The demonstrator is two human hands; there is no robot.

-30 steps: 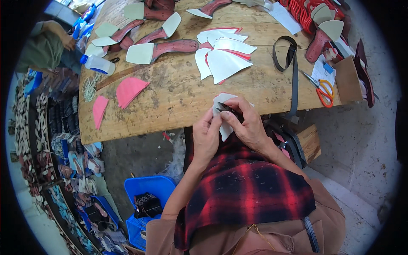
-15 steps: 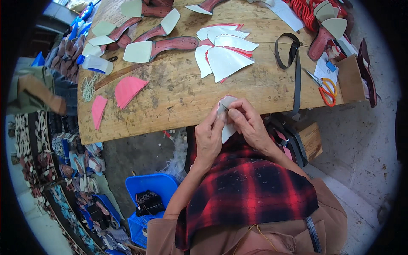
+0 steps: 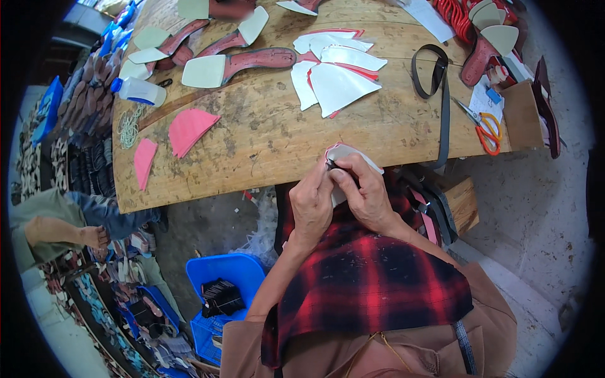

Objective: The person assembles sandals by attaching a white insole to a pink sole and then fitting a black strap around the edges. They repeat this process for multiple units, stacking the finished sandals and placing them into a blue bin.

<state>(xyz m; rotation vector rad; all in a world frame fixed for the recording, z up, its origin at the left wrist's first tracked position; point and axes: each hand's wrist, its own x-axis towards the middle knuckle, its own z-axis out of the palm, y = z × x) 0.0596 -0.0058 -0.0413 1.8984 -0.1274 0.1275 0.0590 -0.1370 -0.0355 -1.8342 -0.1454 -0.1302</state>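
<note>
Just off the table's near edge, both hands meet at a white, red-edged cut piece (image 3: 341,151) that looks like shoe-upper material. My left hand (image 3: 310,205) is closed, pinching the piece from its left side. My right hand (image 3: 367,196) is also closed, thumb and forefinger pressed together over the piece beside the left fingertips. A small dark bit (image 3: 331,164) shows between the two hands; its kind is too small to tell. The piece curves up behind my right fingers, and its middle is hidden by them.
On the wooden table (image 3: 252,145) lie white and red cut pieces (image 3: 343,88), pink pieces (image 3: 192,131), reddish shoe-shaped forms (image 3: 258,61), a bottle (image 3: 142,91), a dark strap (image 3: 443,120) and orange-handled scissors (image 3: 488,135). A blue chair (image 3: 236,268) stands lower left; another person's arm (image 3: 60,233) is at left.
The white piece has turned and bent, so a corner now sticks out behind my right hand. My right fingers have curled closer to my left. At left, the other person has moved nearer.
</note>
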